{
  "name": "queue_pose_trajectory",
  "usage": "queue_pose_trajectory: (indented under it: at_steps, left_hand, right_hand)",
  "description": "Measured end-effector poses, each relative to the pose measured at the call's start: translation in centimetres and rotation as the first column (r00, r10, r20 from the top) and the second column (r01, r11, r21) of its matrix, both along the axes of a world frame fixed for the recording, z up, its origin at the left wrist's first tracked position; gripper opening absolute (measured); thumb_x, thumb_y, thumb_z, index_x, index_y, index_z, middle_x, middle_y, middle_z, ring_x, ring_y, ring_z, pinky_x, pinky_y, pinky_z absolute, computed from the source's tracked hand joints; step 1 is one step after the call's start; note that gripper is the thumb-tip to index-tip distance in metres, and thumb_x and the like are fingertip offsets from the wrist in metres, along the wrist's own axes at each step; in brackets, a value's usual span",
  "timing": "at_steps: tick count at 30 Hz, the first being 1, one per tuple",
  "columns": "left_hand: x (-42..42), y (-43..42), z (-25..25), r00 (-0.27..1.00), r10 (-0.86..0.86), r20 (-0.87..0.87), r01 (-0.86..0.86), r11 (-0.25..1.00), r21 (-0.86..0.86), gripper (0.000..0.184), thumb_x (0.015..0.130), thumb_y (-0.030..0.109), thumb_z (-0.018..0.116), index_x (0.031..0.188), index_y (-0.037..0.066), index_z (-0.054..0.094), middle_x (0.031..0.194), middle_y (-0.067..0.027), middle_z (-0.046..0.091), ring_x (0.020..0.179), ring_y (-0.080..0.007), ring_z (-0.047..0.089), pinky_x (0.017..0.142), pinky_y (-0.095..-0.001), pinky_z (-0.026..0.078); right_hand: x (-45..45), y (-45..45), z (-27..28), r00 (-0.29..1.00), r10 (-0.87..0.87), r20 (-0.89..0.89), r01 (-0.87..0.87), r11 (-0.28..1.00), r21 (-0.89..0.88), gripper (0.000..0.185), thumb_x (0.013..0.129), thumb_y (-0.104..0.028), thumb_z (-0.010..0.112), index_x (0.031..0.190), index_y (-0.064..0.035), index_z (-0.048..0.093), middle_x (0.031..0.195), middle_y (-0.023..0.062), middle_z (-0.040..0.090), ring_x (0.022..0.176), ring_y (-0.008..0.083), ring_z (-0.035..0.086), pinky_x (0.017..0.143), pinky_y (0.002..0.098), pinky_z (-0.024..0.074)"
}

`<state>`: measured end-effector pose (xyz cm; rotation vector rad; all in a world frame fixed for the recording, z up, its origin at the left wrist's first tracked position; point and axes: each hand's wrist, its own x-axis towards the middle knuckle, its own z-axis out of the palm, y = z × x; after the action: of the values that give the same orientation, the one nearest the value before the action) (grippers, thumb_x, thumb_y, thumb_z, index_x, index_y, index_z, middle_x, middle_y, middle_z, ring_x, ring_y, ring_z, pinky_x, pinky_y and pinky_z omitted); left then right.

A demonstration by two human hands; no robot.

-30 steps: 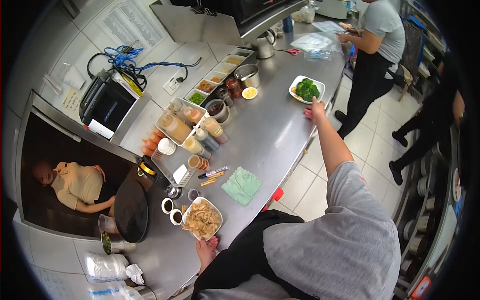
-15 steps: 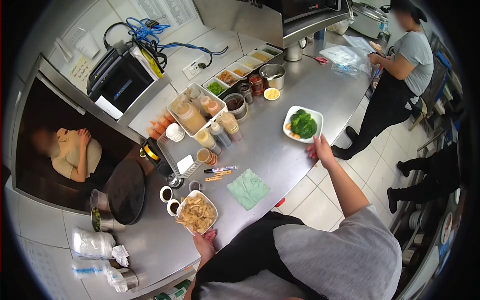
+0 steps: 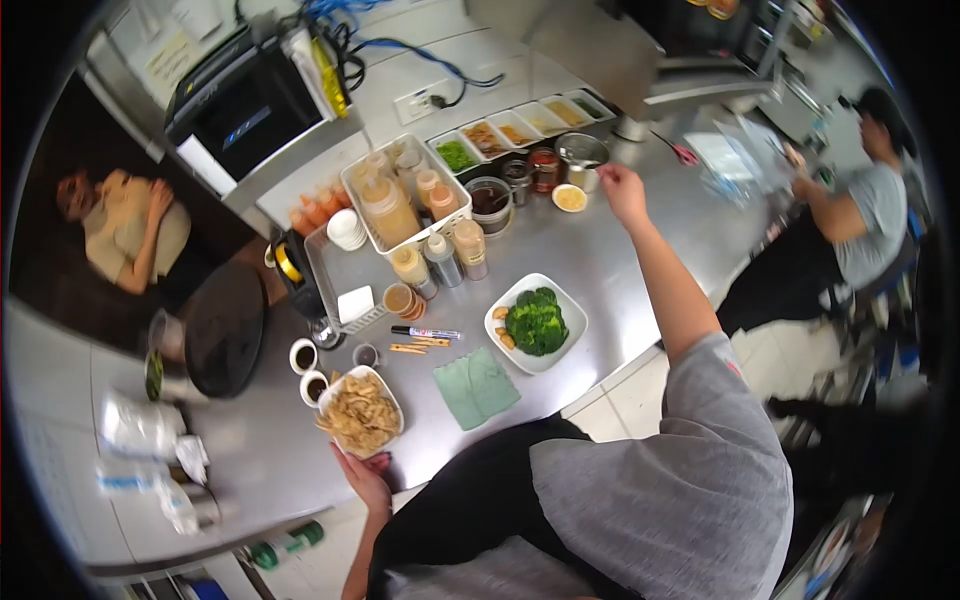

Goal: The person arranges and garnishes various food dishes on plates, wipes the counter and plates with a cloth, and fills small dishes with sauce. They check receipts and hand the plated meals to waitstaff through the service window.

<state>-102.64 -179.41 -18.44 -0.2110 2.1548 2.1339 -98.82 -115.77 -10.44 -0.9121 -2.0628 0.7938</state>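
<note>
At the near edge of the steel counter, my left hand point(image 3: 365, 474) touches the lower rim of a white bowl point(image 3: 399, 397) heaped with pale brown fried pieces point(image 3: 362, 412). My right hand point(image 3: 624, 194) is raised beside the metal pot point(image 3: 581, 150), its fingers pinched; whatever they hold is too small to make out. A small dish of chopped yellow food point(image 3: 569, 198) lies just left of that hand. The white dish of broccoli point(image 3: 537, 322) rests on the counter beside the green cloth point(image 3: 477, 388), untouched by either hand.
Squeeze bottles point(image 3: 388, 208) fill a white basket at the back. A marker point(image 3: 426, 332), clothespins point(image 3: 419, 345) and dark sauce cups point(image 3: 303, 356) lie left of the cloth. A co-worker point(image 3: 866, 220) stands at the right; another person point(image 3: 137, 232) is beyond the opening at left.
My right hand has let go of the broccoli dish and moved up to the pot. The dish now sits nearer the green cloth. The view has shifted; my left hand stays at the fried food bowl.
</note>
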Motion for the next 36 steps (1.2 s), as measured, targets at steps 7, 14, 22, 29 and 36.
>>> queue_pose_trajectory:
  at_steps: [7,14,22,29,36]
  left_hand:
    - [0.7,1.9,-1.5,0.917,0.294,-0.271,-0.341,0.928,-0.148,0.050,0.100,0.021,0.036,0.145,0.009,0.018,0.073,-0.0010,0.045,0.058,-0.0084,0.042,0.053,-0.0231,0.040]
    - [0.5,2.7,-1.8,0.899,0.290,-0.328,-0.388,0.876,-0.286,0.045,0.099,0.020,0.041,0.140,0.008,0.027,0.080,-0.0024,0.047,0.059,-0.0072,0.045,0.055,-0.0217,0.042]
    - [0.5,2.7,-1.3,0.904,0.301,-0.304,-0.386,0.880,-0.278,0.040,0.099,0.021,0.039,0.137,0.007,0.033,0.080,-0.0040,0.049,0.060,-0.0088,0.052,0.057,-0.0220,0.045]
    - [0.5,2.9,-1.0,0.910,0.285,-0.301,-0.374,0.877,-0.302,0.039,0.100,0.022,0.038,0.135,0.007,0.035,0.080,-0.0038,0.049,0.059,-0.0092,0.053,0.057,-0.0221,0.045]
    - [0.5,2.0,-1.5,0.924,0.260,-0.280,-0.330,0.912,-0.244,0.038,0.100,0.024,0.038,0.134,0.006,0.036,0.079,-0.0039,0.049,0.059,-0.0091,0.052,0.056,-0.0225,0.045]
  right_hand:
    - [-11.4,12.5,-2.2,0.681,0.268,0.681,-0.534,0.819,0.211,0.033,0.077,-0.017,0.066,0.110,-0.0117,0.063,0.091,0.0177,0.066,0.085,0.0290,0.064,0.075,0.0389,0.0499]
    - [-6.9,13.6,3.8,0.887,0.309,0.342,-0.417,0.855,0.308,0.037,0.083,-0.024,0.067,0.114,-0.0081,0.057,0.089,0.0129,0.067,0.078,0.0255,0.064,0.073,0.0334,0.0493]
    - [7.7,11.7,-3.1,0.844,0.340,0.414,-0.348,0.936,-0.058,0.013,0.091,-0.016,0.056,0.093,-0.0039,0.051,0.073,0.0034,0.058,0.059,0.0085,0.053,0.053,0.0235,0.0413]
    - [14.1,-2.0,-1.1,0.810,0.276,-0.517,-0.559,0.102,-0.823,0.027,0.087,-0.007,0.051,0.114,-0.0044,0.051,0.074,0.0025,0.049,0.063,0.0116,0.045,0.057,0.0247,0.0365]
    - [8.4,-10.2,3.6,0.634,0.760,0.144,-0.398,0.480,-0.782,0.018,0.087,-0.017,0.053,0.101,-0.0067,0.059,0.067,0.0021,0.052,0.058,0.0167,0.048,0.055,0.0291,0.0392]
